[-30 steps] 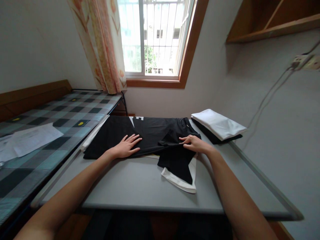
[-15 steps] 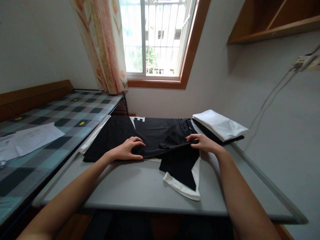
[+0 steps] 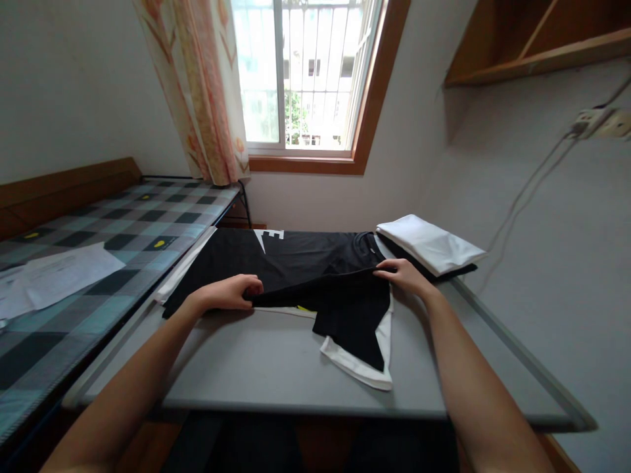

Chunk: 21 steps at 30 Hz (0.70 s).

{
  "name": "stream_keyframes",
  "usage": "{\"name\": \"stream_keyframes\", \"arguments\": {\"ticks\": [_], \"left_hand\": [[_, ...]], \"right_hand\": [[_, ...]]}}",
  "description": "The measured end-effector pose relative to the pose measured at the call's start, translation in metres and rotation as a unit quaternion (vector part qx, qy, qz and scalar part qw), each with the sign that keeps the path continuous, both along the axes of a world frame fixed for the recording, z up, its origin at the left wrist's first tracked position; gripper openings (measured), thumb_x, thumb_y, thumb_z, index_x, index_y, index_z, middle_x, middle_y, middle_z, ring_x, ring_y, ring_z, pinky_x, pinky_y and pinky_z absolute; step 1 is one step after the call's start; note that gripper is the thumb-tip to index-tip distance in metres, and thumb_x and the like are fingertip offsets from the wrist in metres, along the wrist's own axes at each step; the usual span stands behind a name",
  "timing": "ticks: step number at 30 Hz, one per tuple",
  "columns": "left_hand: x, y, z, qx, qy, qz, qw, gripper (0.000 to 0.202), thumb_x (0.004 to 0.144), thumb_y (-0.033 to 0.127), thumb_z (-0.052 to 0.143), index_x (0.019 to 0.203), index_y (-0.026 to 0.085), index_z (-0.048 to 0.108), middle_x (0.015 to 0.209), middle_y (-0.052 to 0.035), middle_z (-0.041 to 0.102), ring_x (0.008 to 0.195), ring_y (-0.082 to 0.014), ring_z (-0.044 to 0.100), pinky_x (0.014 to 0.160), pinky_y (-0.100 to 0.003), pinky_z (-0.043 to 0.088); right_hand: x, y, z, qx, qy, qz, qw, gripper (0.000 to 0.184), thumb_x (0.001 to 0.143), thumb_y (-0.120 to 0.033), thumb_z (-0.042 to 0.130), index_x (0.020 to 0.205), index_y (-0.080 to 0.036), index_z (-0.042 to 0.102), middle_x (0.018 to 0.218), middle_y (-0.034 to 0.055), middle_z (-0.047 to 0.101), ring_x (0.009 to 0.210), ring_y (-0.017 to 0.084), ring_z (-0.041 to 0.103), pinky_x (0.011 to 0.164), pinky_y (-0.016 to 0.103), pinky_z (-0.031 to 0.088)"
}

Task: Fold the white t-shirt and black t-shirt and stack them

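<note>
A black T-shirt (image 3: pixel 300 259) with white lettering is spread across the grey table (image 3: pixel 276 368), its far side partly folded. My left hand (image 3: pixel 231 292) pinches its near edge at the left, fingertips curled round the cloth. At the shoulder near the collar, my right hand (image 3: pixel 401 274) grips the fabric between thumb and fingers. The near edge is lifted slightly and drawn straight between both hands. A black sleeve hangs toward me, lying over a white sleeve (image 3: pixel 357 368) of a white garment underneath. Most of that white garment is hidden.
Folded white cloth (image 3: pixel 426 243) lies on black cloth at the table's back right. A bed with a checked mattress (image 3: pixel 162 217) and paper sheets (image 3: pixel 64 276) stands along the left. A wooden shelf (image 3: pixel 542 52) and a socket with cables (image 3: pixel 589 125) are on the right wall.
My left hand has moved left and closed on the shirt's near edge. My right hand has shifted slightly right, and the bunched fabric between the hands is now stretched straighter.
</note>
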State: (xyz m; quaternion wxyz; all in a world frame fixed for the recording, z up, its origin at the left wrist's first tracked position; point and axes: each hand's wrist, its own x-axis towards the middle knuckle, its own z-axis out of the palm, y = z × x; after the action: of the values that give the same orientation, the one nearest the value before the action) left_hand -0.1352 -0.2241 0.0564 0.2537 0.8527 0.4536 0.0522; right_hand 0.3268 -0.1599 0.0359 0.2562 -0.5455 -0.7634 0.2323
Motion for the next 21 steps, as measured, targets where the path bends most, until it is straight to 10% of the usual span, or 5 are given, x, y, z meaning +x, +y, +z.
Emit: {"name": "stream_keyframes", "arguments": {"ticks": [8,11,15,18,21], "left_hand": [[-0.062,0.012,0.013,-0.091,0.094,0.115,0.985,0.028,0.058,0.022,0.054,0.080,0.017,0.071,0.072,-0.0006,0.065,0.071,-0.0198,0.060,0.062,-0.025,0.043],[-0.065,0.015,0.017,0.048,0.103,0.208,0.972,0.031,0.067,0.022,0.054,0.091,0.020,0.073,0.088,-0.0045,0.071,0.083,-0.0233,0.064,0.072,-0.029,0.045],[-0.058,0.024,0.005,0.309,0.058,0.341,0.886,0.032,0.083,0.023,0.050,0.108,0.024,0.070,0.108,-0.0111,0.068,0.105,-0.0293,0.057,0.090,-0.041,0.040],[-0.057,0.032,-0.011,0.363,0.018,0.369,0.856,0.029,0.087,0.028,0.052,0.112,0.022,0.067,0.109,-0.0136,0.064,0.104,-0.0299,0.056,0.091,-0.043,0.039],[-0.051,0.037,-0.023,0.337,-0.031,0.309,0.889,0.023,0.089,0.035,0.054,0.100,0.021,0.069,0.098,-0.0101,0.062,0.090,-0.0241,0.058,0.082,-0.036,0.043]], "right_hand": [[0.025,-0.005,0.004,-0.098,0.068,0.013,0.993,0.038,0.067,-0.048,0.069,0.084,-0.015,0.073,0.082,0.0066,0.072,0.077,0.021,0.064,0.073,0.032,0.050],[0.024,0.000,0.000,-0.079,0.104,-0.015,0.991,0.042,0.067,-0.051,0.067,0.088,-0.015,0.073,0.083,0.0071,0.072,0.076,0.022,0.064,0.071,0.033,0.051],[0.009,0.015,-0.019,0.076,0.107,-0.119,0.984,0.040,0.075,-0.048,0.058,0.095,-0.016,0.071,0.095,0.0106,0.072,0.088,0.026,0.065,0.081,0.038,0.050],[-0.003,0.022,-0.036,0.141,0.034,-0.181,0.973,0.037,0.079,-0.042,0.054,0.100,-0.016,0.070,0.104,0.0136,0.070,0.099,0.028,0.063,0.090,0.041,0.047],[-0.008,0.022,-0.042,0.162,-0.036,-0.216,0.962,0.037,0.081,-0.041,0.055,0.106,-0.017,0.068,0.105,0.0150,0.067,0.099,0.029,0.062,0.089,0.043,0.046]]}}
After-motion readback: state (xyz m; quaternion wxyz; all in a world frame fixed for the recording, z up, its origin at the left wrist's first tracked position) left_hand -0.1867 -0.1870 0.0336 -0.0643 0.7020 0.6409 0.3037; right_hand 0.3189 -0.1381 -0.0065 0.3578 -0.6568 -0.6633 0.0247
